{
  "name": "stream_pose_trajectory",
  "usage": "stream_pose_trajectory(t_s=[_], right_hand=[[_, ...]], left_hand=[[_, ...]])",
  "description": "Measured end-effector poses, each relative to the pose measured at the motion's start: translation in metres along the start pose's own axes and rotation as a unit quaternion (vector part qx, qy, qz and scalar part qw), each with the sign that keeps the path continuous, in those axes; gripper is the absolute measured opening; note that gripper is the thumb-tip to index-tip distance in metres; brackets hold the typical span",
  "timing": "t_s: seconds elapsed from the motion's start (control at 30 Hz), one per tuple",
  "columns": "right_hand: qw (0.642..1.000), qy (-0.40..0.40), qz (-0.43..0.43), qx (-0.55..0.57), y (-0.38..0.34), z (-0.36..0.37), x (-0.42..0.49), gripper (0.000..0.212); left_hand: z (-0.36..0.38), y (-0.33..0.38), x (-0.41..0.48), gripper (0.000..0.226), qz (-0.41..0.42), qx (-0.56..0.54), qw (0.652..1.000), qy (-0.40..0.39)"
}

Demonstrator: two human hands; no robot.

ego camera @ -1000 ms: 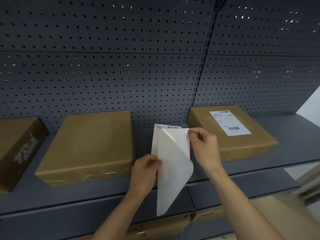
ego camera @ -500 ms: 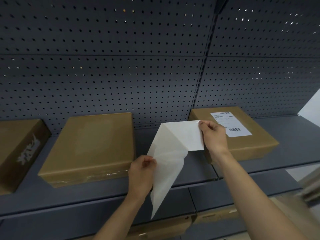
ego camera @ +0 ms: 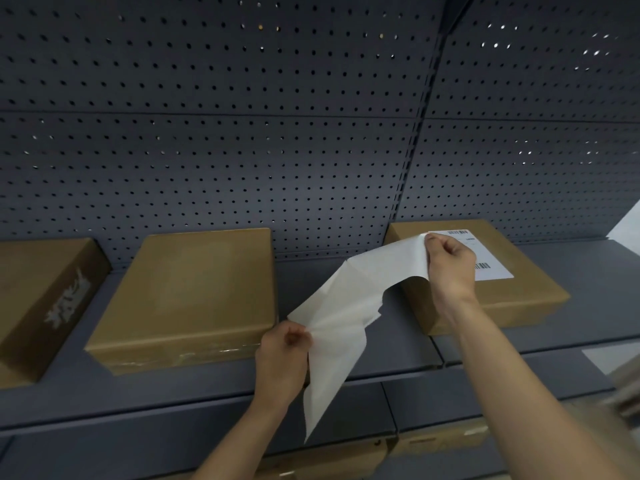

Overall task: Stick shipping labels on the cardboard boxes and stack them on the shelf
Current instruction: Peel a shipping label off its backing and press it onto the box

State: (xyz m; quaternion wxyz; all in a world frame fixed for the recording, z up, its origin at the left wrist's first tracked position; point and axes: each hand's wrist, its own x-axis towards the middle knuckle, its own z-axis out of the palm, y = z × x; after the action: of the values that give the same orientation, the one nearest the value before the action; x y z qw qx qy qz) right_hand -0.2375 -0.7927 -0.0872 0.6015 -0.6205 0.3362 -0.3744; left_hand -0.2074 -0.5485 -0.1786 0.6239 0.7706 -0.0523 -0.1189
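Observation:
My right hand [ego camera: 450, 265] pinches the top corner of a white shipping label [ego camera: 377, 268] that peels away up and to the right. My left hand [ego camera: 284, 355] pinches the white backing sheet [ego camera: 329, 362], whose point hangs down below the shelf edge. Label and backing are still joined between my hands. A plain cardboard box [ego camera: 194, 292] with no label lies flat on the grey shelf [ego camera: 391, 355] to the left of my hands. A labelled cardboard box [ego camera: 512, 299] lies to the right, partly behind my right hand.
A third cardboard box [ego camera: 41, 299] with a white print lies at the far left of the shelf. Dark perforated back panels [ego camera: 242, 150] rise behind the boxes. More cardboard boxes [ego camera: 436, 441] show on a lower level under the shelf edge.
My right hand has pulled the label up and to the right, away from the backing. My left hand has stayed low, and the two sheets have spread far apart.

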Motion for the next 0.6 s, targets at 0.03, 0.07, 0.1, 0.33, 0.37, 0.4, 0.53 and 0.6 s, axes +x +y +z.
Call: stream_pose_trajectory(t_s=[0.03,0.07,0.1,0.33,0.37,0.4,0.53,0.6], right_hand=[[1.000,0.007,-0.004,0.004,-0.001,0.000,0.001,0.017],[1.000,0.016,-0.007,0.009,-0.003,0.000,0.002,0.017],[1.000,0.025,-0.011,0.015,-0.004,0.000,0.004,0.017],[0.995,0.078,-0.034,0.043,-0.015,-0.002,0.014,0.015],[0.995,0.084,-0.039,0.048,-0.016,-0.003,0.016,0.017],[0.994,0.091,-0.042,0.052,-0.018,-0.004,0.017,0.018],[0.989,0.112,-0.062,0.074,-0.023,-0.004,0.017,0.021],[0.987,0.113,-0.078,0.082,-0.026,-0.003,0.014,0.019]], left_hand=[[-0.001,0.000,0.000,0.020,-0.001,0.005,1.000,-0.001],[-0.002,0.001,-0.001,0.020,0.000,0.009,1.000,-0.002],[-0.003,0.001,-0.002,0.020,0.000,0.011,1.000,-0.004],[-0.004,0.006,-0.008,0.019,-0.006,0.017,1.000,-0.010],[-0.005,0.006,-0.008,0.018,-0.009,0.021,1.000,-0.009],[-0.005,0.006,-0.008,0.017,-0.013,0.026,1.000,-0.011],[-0.006,0.005,-0.012,0.016,-0.012,0.044,0.999,-0.023],[-0.006,0.006,-0.013,0.015,-0.005,0.058,0.998,-0.024]])
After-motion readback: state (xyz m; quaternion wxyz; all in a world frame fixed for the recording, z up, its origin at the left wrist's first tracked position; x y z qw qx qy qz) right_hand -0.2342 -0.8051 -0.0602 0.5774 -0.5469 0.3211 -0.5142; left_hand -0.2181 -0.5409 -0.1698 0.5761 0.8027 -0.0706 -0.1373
